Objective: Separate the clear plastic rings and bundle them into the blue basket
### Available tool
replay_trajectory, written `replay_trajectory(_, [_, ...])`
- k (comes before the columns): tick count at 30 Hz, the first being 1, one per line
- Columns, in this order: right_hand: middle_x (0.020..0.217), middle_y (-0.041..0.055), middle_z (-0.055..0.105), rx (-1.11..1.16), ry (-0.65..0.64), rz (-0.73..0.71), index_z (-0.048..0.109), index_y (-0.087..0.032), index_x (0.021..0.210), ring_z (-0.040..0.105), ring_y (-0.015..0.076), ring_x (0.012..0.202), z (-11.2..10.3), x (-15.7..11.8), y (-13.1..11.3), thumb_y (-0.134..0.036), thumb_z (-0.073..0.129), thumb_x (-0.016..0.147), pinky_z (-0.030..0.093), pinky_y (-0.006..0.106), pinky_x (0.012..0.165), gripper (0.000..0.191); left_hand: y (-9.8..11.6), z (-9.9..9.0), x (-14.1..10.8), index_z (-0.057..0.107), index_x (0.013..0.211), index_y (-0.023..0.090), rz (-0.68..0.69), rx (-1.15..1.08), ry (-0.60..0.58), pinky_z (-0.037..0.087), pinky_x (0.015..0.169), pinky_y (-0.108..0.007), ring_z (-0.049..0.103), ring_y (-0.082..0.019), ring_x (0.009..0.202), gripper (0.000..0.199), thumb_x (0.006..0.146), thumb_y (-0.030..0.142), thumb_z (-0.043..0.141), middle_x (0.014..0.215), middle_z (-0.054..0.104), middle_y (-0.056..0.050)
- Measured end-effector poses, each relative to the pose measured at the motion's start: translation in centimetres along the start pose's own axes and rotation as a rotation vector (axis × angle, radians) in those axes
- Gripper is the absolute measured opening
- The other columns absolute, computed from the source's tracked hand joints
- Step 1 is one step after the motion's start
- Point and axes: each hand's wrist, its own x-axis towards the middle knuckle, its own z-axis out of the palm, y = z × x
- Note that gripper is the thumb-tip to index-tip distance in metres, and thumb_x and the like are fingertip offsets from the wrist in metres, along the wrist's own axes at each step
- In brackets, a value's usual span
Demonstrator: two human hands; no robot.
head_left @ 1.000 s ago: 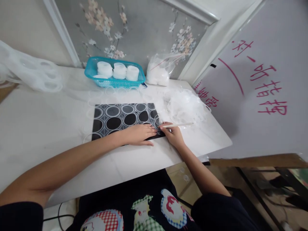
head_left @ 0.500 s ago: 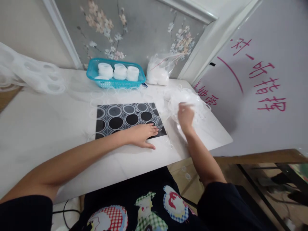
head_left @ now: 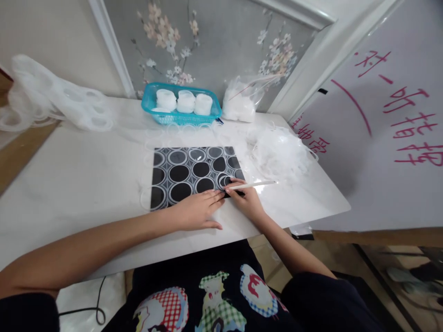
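Red handwriting, 指挥 among it, marks the whiteboard (head_left: pixel 374 184) beyond the tabletop's (head_left: pixel 110 175) right edge. Near the front edge lies a glossy black sheet (head_left: pixel 199 169) with rows of pale rings, its long axis left to right. The left hand (head_left: pixel 200 210) rests flat there, fingers together, thumb apart. The right hand (head_left: pixel 248 199) pinches a white stick (head_left: pixel 259 184), its free end toward the right edge.

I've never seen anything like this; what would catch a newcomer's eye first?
Probably the black sheet patterned with pale rings, mid-table, with the left hand flat over its near edge. At its near right corner, the right hand holds a slim white stick in its fingers. Behind, a bright blue basket holds white stacks.
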Motion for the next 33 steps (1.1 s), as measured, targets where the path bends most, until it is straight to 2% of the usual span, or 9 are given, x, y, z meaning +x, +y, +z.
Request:
replay_trajectory(9, [0.096,0.0059,0.079,-0.018,0.029,0.033,0.078,-0.026,0.085,0.065,0.0298,0.118,-0.1,0.1,0.1,-0.041,0.061,0.090,0.052,0.049,0.103,0.023,0.3,0.5,0.3,0.053,0.140,0.006,-0.055,-0.039,0.091,0.034,0.117,-0.044,0.042,-0.034,0.141,0.072,0.094,0.062,0.052,0.150,0.045,-0.023])
replay_trajectory(18, [0.096,0.0056,0.079,-0.032,0.029,0.041,0.078,-0.026,0.088,0.065,0.0288,0.118,-0.4,0.2,0.2,-0.039,0.062,0.089,0.053,0.047,0.102,0.021,0.1,0.6,0.6,0.057,0.136,0.008,-0.055,-0.059,0.135,0.039,0.113,-0.039,0.049,-0.030,0.135,0.066,0.095,0.060,0.053,0.143,0.055,-0.020])
replay_trajectory(23, [0.101,0.0050,0.079,-0.198,0.034,-0.075,0.077,-0.027,0.093,0.064,0.0275,0.120,0.6,-0.8,0.2,-0.034,0.056,0.093,0.052,0.047,0.103,0.022,0.1,0.6,0.7,0.056,0.137,0.010,-0.085,-0.132,0.117,0.037,0.114,-0.038,0.048,-0.029,0.136,0.072,0.090,0.065,0.056,0.145,0.053,-0.018])
replay_trajectory(26, [0.104,0.0034,0.078,-0.313,-0.027,-0.213,0.077,-0.029,0.094,0.064,0.0260,0.122,0.0,0.3,0.9,-0.025,0.054,0.091,0.046,0.045,0.110,0.023,0.0,0.4,0.8,0.058,0.135,0.013,-0.100,-0.203,0.129,0.038,0.113,-0.039,0.048,-0.029,0.136,0.074,0.086,0.068,0.060,0.143,0.055,-0.016])
replay_trajectory(27, [0.102,0.0038,0.078,-0.332,-0.001,-0.216,0.077,-0.028,0.093,0.066,0.0259,0.118,-0.8,1.4,1.2,-0.024,0.055,0.089,0.047,0.044,0.109,0.023,0.0,0.2,0.9,0.059,0.133,0.013,-0.109,-0.226,0.127,0.040,0.112,-0.039,0.048,-0.029,0.135,0.073,0.085,0.068,0.060,0.142,0.056,-0.016])
replay_trajectory(29, [0.101,0.0072,0.078,-0.349,0.169,-0.132,0.076,-0.023,0.092,0.070,0.0259,0.107,-3.3,4.3,1.7,-0.025,0.055,0.088,0.050,0.042,0.103,0.021,0.1,-0.2,0.8,0.061,0.132,0.013,-0.140,-0.255,0.099,0.041,0.111,-0.038,0.047,-0.030,0.136,0.072,0.086,0.068,0.060,0.143,0.056,-0.015])
replay_trajectory(30, [0.096,0.0093,0.078,-0.363,0.408,-0.036,0.075,-0.020,0.088,0.071,0.0261,0.099,-4.6,5.9,1.8,-0.027,0.052,0.089,0.052,0.041,0.097,0.024,0.2,-0.4,0.7,0.061,0.132,0.013,-0.155,-0.257,0.073,0.041,0.111,-0.038,0.046,-0.030,0.138,0.072,0.087,0.068,0.059,0.145,0.054,-0.014])
replay_trajectory(31, [0.097,0.0139,0.076,-0.374,0.534,0.003,0.074,-0.015,0.091,0.070,0.0286,0.100,-5.7,7.3,1.7,-0.028,0.045,0.093,0.050,0.046,0.097,0.032,0.3,-0.6,0.6,0.059,0.134,0.013,-0.165,-0.249,0.045,0.039,0.113,-0.037,0.044,-0.030,0.140,0.073,0.087,0.068,0.059,0.147,0.052,-0.015])
replay_trajectory(33, [0.101,0.0146,0.075,-0.350,0.655,-0.003,0.072,-0.013,0.093,0.068,0.0288,0.104,-6.7,9.1,1.0,-0.028,0.038,0.095,0.048,0.049,0.098,0.037,0.8,-0.8,0.0,0.055,0.139,0.012,-0.141,-0.208,0.005,0.035,0.117,-0.037,0.038,-0.030,0.144,0.078,0.086,0.069,0.058,0.153,0.045,-0.015])
